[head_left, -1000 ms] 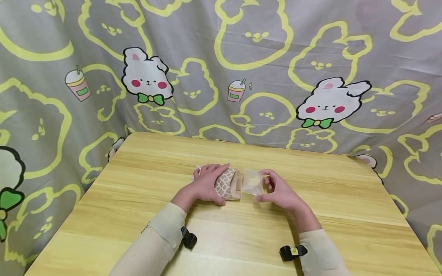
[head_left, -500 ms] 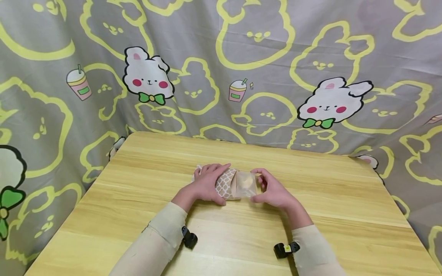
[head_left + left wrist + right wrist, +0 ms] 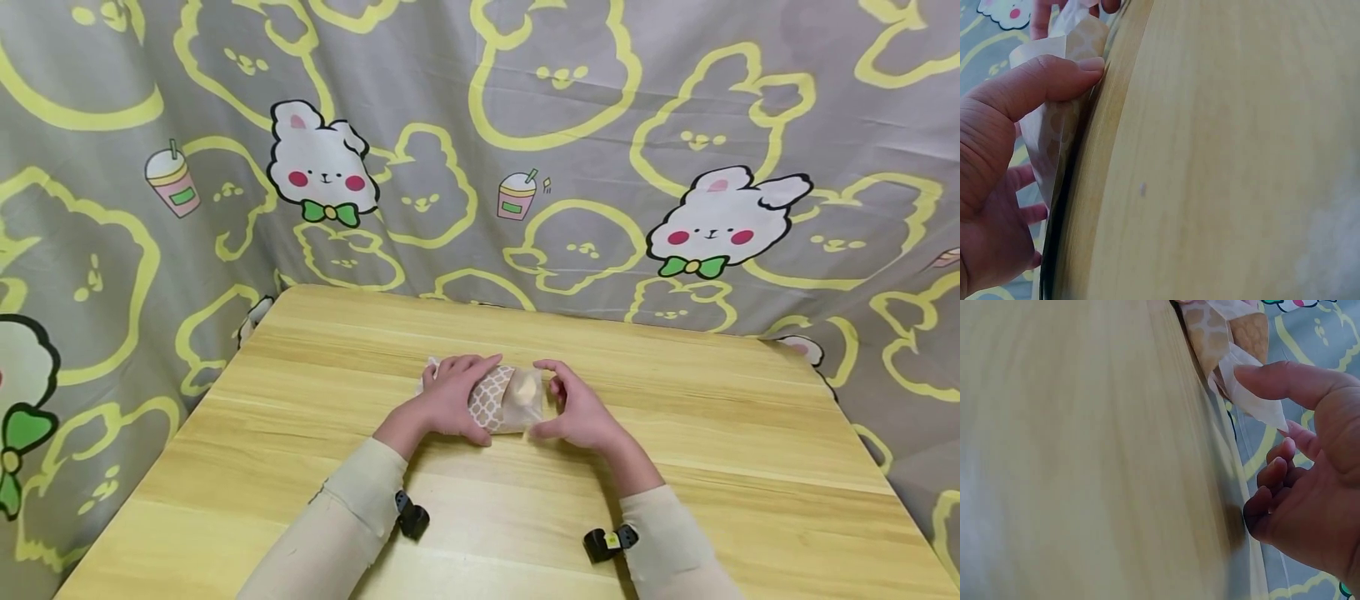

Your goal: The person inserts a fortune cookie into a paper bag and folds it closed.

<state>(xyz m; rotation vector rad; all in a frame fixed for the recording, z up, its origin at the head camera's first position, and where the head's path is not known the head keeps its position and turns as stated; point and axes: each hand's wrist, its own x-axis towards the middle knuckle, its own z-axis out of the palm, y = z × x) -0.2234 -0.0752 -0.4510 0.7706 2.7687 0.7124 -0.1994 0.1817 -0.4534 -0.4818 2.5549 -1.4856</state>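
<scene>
A brown paper bag (image 3: 489,406) with a white lattice pattern lies on the table, its mouth facing right. My left hand (image 3: 448,406) grips it from above, thumb on the near edge and fingers spread over the far side. In the left wrist view, that thumb presses on the bag (image 3: 1063,134). A small translucent packet (image 3: 531,412) with a pale round item inside sits partly in the bag's mouth. With thumb and index finger, my right hand (image 3: 581,414) holds the packet's outer end. In the right wrist view, the packet (image 3: 1254,403) overlaps the bag's opening.
The wood-grain table (image 3: 480,517) extends around both hands. A grey curtain (image 3: 420,75) with yellow outlines and rabbits hangs behind and along both sides. Black cameras are strapped on the left wrist (image 3: 412,518) and right wrist (image 3: 603,544).
My right hand has moved left, carrying the packet from beside the bag into its mouth. The left hand and the bag have stayed in place.
</scene>
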